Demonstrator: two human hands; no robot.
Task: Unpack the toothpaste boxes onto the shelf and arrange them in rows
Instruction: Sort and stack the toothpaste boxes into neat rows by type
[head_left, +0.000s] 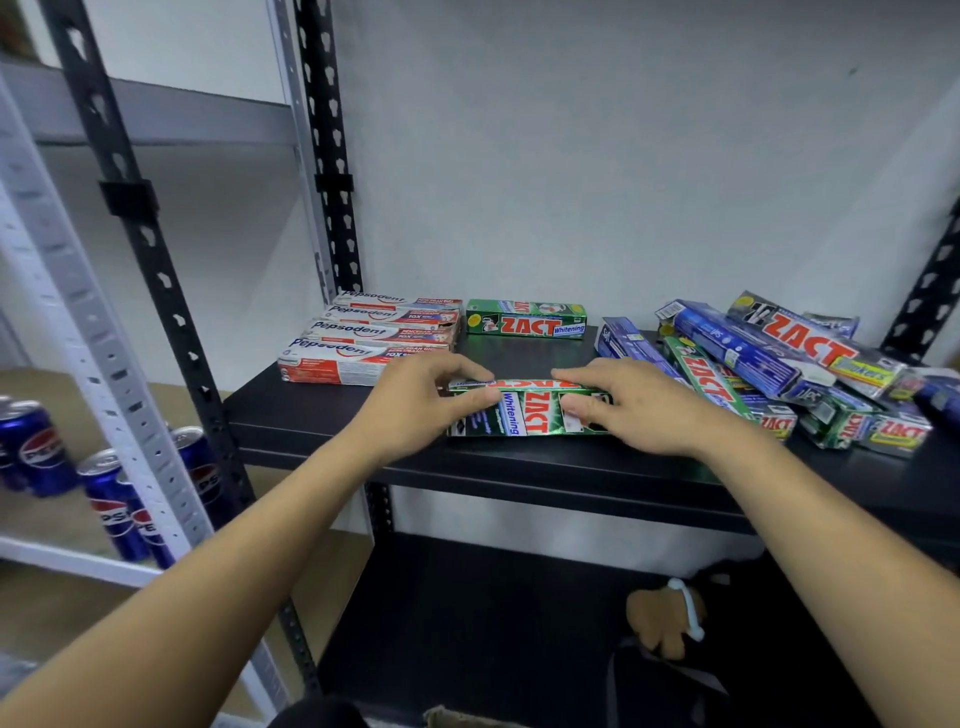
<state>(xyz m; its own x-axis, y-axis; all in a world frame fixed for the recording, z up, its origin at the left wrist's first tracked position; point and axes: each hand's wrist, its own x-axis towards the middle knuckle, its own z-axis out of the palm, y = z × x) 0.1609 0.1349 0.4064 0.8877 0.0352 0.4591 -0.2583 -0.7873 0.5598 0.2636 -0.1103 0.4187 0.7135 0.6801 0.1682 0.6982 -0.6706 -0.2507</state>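
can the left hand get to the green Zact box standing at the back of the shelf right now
Probably yes, once freed. The left hand is gripping the green Zact box in front together with the right hand; bare shelf lies between it and the back Zact box.

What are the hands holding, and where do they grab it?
A green Zact box, lying on the shelf. The left hand grips its left end, the right hand its right end, fingers over the top.

Both my forearms extend forward, bare, converging toward the centre. My left hand is palm down, fingers curled in a grip. My right hand mirrors it, thumb tucked underneath.
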